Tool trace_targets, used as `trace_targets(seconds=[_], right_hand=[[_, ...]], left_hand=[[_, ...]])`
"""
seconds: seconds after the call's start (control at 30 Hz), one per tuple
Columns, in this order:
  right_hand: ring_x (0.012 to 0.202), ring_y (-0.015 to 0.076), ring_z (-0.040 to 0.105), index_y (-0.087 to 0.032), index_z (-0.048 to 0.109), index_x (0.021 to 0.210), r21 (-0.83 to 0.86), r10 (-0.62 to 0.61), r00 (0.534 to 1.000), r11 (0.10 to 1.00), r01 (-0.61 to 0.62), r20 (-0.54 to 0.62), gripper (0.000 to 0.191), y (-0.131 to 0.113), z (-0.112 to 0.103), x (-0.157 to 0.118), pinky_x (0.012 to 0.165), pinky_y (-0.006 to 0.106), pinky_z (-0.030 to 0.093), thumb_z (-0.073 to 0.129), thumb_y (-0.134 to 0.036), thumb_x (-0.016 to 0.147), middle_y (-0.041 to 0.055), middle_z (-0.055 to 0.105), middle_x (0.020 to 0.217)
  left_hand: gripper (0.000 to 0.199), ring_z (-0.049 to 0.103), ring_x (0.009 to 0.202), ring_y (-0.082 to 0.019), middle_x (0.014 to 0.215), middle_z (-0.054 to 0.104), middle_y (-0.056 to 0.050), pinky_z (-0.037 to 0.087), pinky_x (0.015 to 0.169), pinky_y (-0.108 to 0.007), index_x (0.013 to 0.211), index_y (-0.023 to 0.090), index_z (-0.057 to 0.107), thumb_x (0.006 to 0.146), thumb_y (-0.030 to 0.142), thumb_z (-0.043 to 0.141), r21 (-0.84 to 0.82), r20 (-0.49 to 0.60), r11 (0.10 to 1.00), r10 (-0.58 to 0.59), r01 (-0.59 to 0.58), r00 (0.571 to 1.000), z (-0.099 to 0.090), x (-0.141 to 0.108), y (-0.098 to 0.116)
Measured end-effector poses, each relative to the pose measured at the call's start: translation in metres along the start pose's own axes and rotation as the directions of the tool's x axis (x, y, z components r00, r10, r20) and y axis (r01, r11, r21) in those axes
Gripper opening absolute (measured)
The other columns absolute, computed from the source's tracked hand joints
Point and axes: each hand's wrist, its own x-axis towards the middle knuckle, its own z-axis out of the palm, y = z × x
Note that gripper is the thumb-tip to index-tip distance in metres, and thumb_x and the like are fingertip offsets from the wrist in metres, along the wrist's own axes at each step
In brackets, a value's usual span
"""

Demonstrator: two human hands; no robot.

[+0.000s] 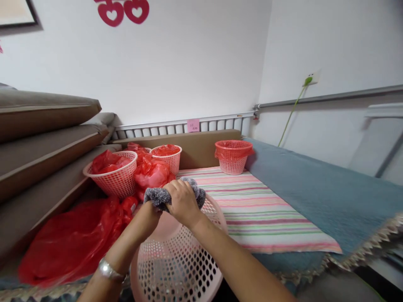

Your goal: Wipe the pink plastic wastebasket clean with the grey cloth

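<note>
our right hand is curled round the grey cloth, over the far part of the near pink basket; our left hand is mostly hidden, its grip unclear. we should keep the cloth firmly bunched.

At the left we see stacked cushions; upper left, a framed picture and red cut-out decorations; mid-frame, a pink note on a white radiator; upper right, a green plug in a wall socket.
</note>
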Motion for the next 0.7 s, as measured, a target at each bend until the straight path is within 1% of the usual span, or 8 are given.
trace_targets(seconds=[0.1, 0.23, 0.3, 0.4, 0.5, 0.6, 0.63, 0.7], right_hand=[[0.087, 0.0215, 0.047, -0.021, 0.058, 0.096, 0.039, 0.020, 0.999, 0.999, -0.019, -0.037, 0.016, 0.014, 0.002, -0.005, 0.077, 0.033, 0.033, 0.052, -0.027, 0.083, 0.0043, 0.059, 0.091], [0.090, 0.0209, 0.051, -0.021, 0.057, 0.096, 0.110, 0.177, 0.978, 0.980, -0.165, -0.109, 0.019, 0.047, 0.004, -0.027, 0.080, 0.032, 0.037, 0.047, -0.017, 0.080, 0.0045, 0.059, 0.093], [0.094, 0.0209, 0.052, -0.020, 0.055, 0.100, 0.152, 0.281, 0.948, 0.954, -0.258, -0.153, 0.025, 0.065, 0.010, -0.047, 0.082, 0.032, 0.040, 0.044, -0.014, 0.078, 0.0056, 0.059, 0.097], [0.094, 0.0211, 0.055, -0.020, 0.051, 0.104, 0.199, 0.421, 0.881, 0.902, -0.382, -0.218, 0.028, 0.088, 0.025, -0.086, 0.081, 0.033, 0.043, 0.042, -0.016, 0.078, 0.0064, 0.059, 0.098], [0.088, 0.0203, 0.057, -0.022, 0.050, 0.101, 0.248, 0.487, 0.838, 0.867, -0.432, -0.244, 0.023, 0.097, 0.034, -0.115, 0.076, 0.032, 0.046, 0.042, -0.020, 0.080, 0.0049, 0.060, 0.093], [0.088, 0.0207, 0.057, -0.021, 0.050, 0.101, 0.281, 0.477, 0.843, 0.869, -0.408, -0.248, 0.023, 0.094, 0.027, -0.113, 0.077, 0.033, 0.046, 0.041, -0.020, 0.080, 0.0050, 0.060, 0.092], [0.089, 0.0209, 0.057, -0.020, 0.050, 0.101, 0.286, 0.455, 0.857, 0.877, -0.385, -0.242, 0.024, 0.090, 0.021, -0.106, 0.078, 0.033, 0.045, 0.042, -0.018, 0.079, 0.0052, 0.060, 0.093], [0.090, 0.0206, 0.056, -0.020, 0.052, 0.101, 0.289, 0.380, 0.900, 0.905, -0.313, -0.214, 0.025, 0.077, 0.008, -0.086, 0.079, 0.033, 0.044, 0.043, -0.017, 0.078, 0.0054, 0.059, 0.093]], left_hand=[[0.046, 0.059, 0.109, -0.030, 0.111, 0.069, -0.015, 0.040, 0.100, -0.046, 0.109, 0.009, 0.065, 0.065, 0.006, 0.051, 0.008, 0.008, 0.998, -0.069, 0.069, 0.998, -0.006, -0.003, 0.006], [0.050, 0.064, 0.100, -0.029, 0.106, 0.072, -0.012, 0.043, 0.096, -0.045, 0.114, 0.012, 0.064, 0.066, 0.011, 0.050, -0.079, 0.067, 0.979, -0.183, 0.188, 0.981, -0.015, -0.012, 0.017], [0.050, 0.065, 0.097, -0.029, 0.106, 0.072, -0.012, 0.044, 0.095, -0.044, 0.114, 0.012, 0.064, 0.066, 0.014, 0.049, -0.145, 0.089, 0.964, -0.212, 0.223, 0.973, -0.019, -0.018, 0.020], [0.051, 0.065, 0.096, -0.030, 0.107, 0.072, -0.013, 0.044, 0.095, -0.045, 0.113, 0.010, 0.065, 0.065, 0.016, 0.049, -0.193, 0.066, 0.952, -0.229, 0.238, 0.971, -0.022, -0.026, 0.019], [0.050, 0.064, 0.099, -0.029, 0.111, 0.071, -0.012, 0.043, 0.097, -0.045, 0.113, 0.011, 0.065, 0.066, 0.017, 0.048, -0.238, 0.048, 0.950, -0.198, 0.204, 0.979, -0.022, -0.033, 0.017], [0.050, 0.064, 0.102, -0.029, 0.109, 0.072, -0.010, 0.044, 0.096, -0.043, 0.114, 0.012, 0.065, 0.066, 0.017, 0.050, -0.280, 0.033, 0.942, -0.184, 0.186, 0.982, -0.027, -0.036, 0.017], [0.050, 0.065, 0.100, -0.028, 0.106, 0.073, -0.010, 0.046, 0.094, -0.043, 0.114, 0.011, 0.064, 0.067, 0.017, 0.051, -0.285, 0.057, 0.938, -0.192, 0.200, 0.980, -0.031, -0.035, 0.018], [0.050, 0.066, 0.096, -0.027, 0.105, 0.073, -0.010, 0.049, 0.090, -0.041, 0.117, 0.012, 0.063, 0.068, 0.015, 0.051, -0.275, 0.172, 0.935, -0.183, 0.226, 0.968, -0.036, -0.029, 0.018]])
